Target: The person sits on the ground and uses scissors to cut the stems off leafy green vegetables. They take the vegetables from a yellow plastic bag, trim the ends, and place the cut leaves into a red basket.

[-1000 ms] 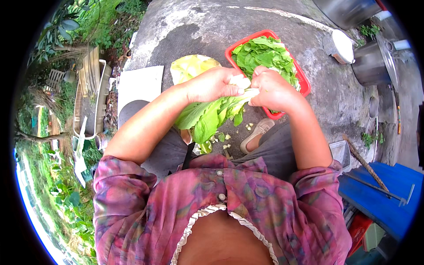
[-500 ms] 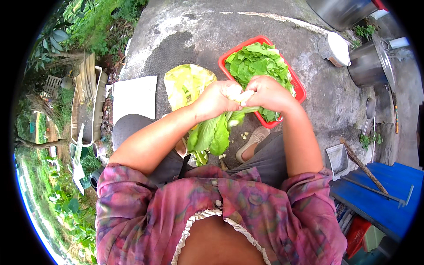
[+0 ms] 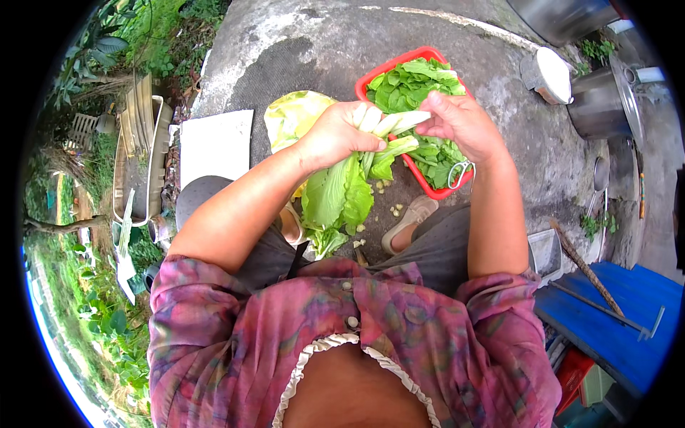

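My left hand is closed around a head of leafy greens, its broad leaves hanging down over the ground between my feet. Pale stalks stick out past the fingers. My right hand has its thumb and fingers at the far end of one pale leaf stalk, which stretches between the two hands. Below and behind the right hand, a red plastic basket holds loose green leaves. White-handled scissors lie at the basket's near right edge.
A yellowish plastic bag lies beyond my left hand, beside a white board. Small pale scraps lie by my right shoe. At right are a white bucket, metal pots and a blue board.
My hands were together at the stalk bases. The right hand has drawn away to the right and slightly up, with a stalk now extending toward it. The left hand has kept its hold.
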`<state>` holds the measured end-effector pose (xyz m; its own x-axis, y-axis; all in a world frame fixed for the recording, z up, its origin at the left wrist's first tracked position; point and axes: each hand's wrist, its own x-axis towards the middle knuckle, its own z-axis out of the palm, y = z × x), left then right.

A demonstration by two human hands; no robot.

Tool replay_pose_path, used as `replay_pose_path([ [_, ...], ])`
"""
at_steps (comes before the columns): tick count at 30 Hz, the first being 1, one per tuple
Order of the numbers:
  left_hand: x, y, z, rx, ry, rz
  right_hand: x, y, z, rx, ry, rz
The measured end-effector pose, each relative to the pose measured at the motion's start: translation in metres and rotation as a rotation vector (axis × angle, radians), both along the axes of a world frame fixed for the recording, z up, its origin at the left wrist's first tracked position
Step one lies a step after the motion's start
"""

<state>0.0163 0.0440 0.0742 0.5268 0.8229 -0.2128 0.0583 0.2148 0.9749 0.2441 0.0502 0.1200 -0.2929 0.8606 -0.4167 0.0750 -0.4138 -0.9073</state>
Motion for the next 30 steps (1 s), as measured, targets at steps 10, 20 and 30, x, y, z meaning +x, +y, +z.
replay_pose_path([
  [10, -0.001, 0.0, 0.005, -0.207, -0.17, 0.121, 0.004, -0.002, -0.01, 0.483, -0.018, 0.03],
  [20, 0.003, -0.005, 0.01, -0.17, -0.113, 0.103, -0.032, -0.011, -0.012, 0.427, 0.33, -0.176],
  [30, 0.004, -0.008, 0.018, -0.247, -0.133, 0.012, -0.049, -0.007, -0.035, 0.242, 0.699, -0.344],
])
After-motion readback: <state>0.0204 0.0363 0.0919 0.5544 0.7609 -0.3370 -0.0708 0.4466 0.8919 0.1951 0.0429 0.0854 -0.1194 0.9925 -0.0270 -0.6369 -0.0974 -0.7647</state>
